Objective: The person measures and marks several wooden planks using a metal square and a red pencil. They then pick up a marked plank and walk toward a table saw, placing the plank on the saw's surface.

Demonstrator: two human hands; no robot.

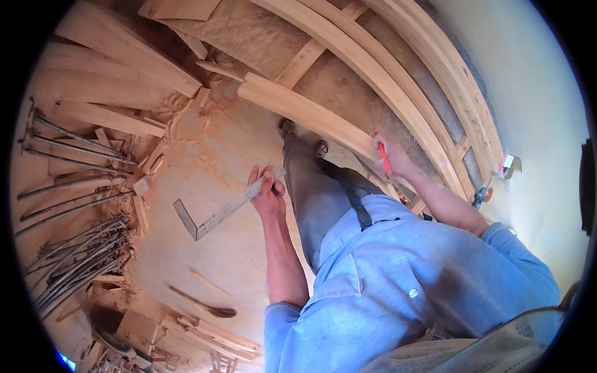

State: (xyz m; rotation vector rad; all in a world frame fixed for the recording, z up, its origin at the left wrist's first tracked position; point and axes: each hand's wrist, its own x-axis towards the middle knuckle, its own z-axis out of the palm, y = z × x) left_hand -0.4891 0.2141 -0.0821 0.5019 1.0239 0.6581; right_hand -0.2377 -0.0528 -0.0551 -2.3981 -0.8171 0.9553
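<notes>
Fingers of the left hand (268, 189) grip a steel L-shaped try square (224, 210), hanging clear of the wood. The right hand (390, 156) pinches a red pencil (383, 155) against the pale planed plank (305, 112); marking looks barely begun, and no line shows.

— Underfoot? Sandy dirt floor (211, 248), heaped with pale sawdust (186, 121) on the far left.
— And the edges? Stacked planks (106, 62) far left, dark metal rods (74, 205) along the left, bare pale wall (535, 93) on the right. Lit by bright, even daylight.
</notes>
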